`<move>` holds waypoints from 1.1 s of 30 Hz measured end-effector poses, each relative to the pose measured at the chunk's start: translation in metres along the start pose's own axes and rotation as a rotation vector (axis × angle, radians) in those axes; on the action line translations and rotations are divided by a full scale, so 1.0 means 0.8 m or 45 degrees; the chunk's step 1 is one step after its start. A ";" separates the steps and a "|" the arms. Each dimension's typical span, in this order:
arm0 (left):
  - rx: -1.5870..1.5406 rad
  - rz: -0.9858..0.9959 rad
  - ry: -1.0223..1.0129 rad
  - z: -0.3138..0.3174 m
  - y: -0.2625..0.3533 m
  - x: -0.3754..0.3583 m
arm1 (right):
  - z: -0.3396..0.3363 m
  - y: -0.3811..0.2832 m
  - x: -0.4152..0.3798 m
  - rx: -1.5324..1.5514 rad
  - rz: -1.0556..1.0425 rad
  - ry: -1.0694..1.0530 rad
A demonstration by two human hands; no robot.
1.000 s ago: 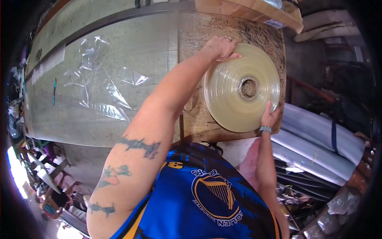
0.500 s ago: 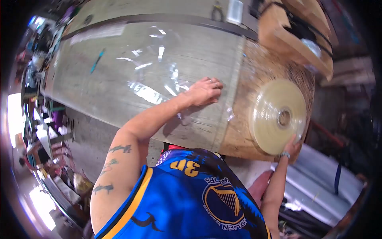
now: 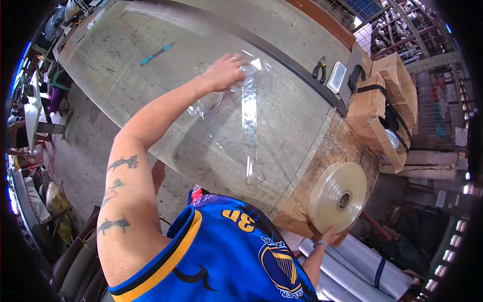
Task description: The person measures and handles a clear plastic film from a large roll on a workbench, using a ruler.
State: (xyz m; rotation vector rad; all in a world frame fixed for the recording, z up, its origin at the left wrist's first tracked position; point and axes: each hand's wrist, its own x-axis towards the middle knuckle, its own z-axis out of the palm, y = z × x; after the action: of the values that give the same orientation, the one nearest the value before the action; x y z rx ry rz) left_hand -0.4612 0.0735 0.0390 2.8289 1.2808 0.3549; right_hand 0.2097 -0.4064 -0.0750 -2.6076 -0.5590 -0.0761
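On the far left of the worktable (image 3: 201,146), a teal-handled tool (image 3: 157,54) lies flat on the pale surface, well apart from either hand. Right of it, the person's left hand (image 3: 226,73) is over the clear film (image 3: 249,113), fingers bent and touching its far part; whether they clench it cannot be told, the fingertips being blurred. The film lies creased and glossy across the middle, one strip running towards the near edge. Further right, on the far side, pliers (image 3: 319,69) lie beside a pale rectangular object (image 3: 336,77). At the near right corner, the roll of clear material (image 3: 327,194) rests on its flat side on bare brown board (image 3: 294,211). The right hand (image 3: 330,236) touches its near rim; its hold is unclear. Silvery rolls (image 3: 352,264) lie nearer, beyond the table edge. Far right stands an open cardboard box (image 3: 365,108) with black straps.
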 end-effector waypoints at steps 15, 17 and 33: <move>-0.167 -0.244 -0.120 -0.031 -0.013 -0.082 | -0.056 -0.020 -0.050 0.097 -0.356 0.053; -0.193 -0.268 -0.008 -0.036 0.007 -0.095 | -0.061 -0.063 -0.023 0.007 -0.515 0.047; -0.442 -0.798 -1.572 0.019 0.440 -0.410 | 0.010 -0.085 0.131 -0.581 -0.584 -0.164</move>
State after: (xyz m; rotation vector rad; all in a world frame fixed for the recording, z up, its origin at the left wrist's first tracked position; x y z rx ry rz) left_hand -0.4071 -0.4031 -0.0036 1.5816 1.3749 -0.9133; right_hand 0.2779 -0.3085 -0.0373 -2.8686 -1.3134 -0.2044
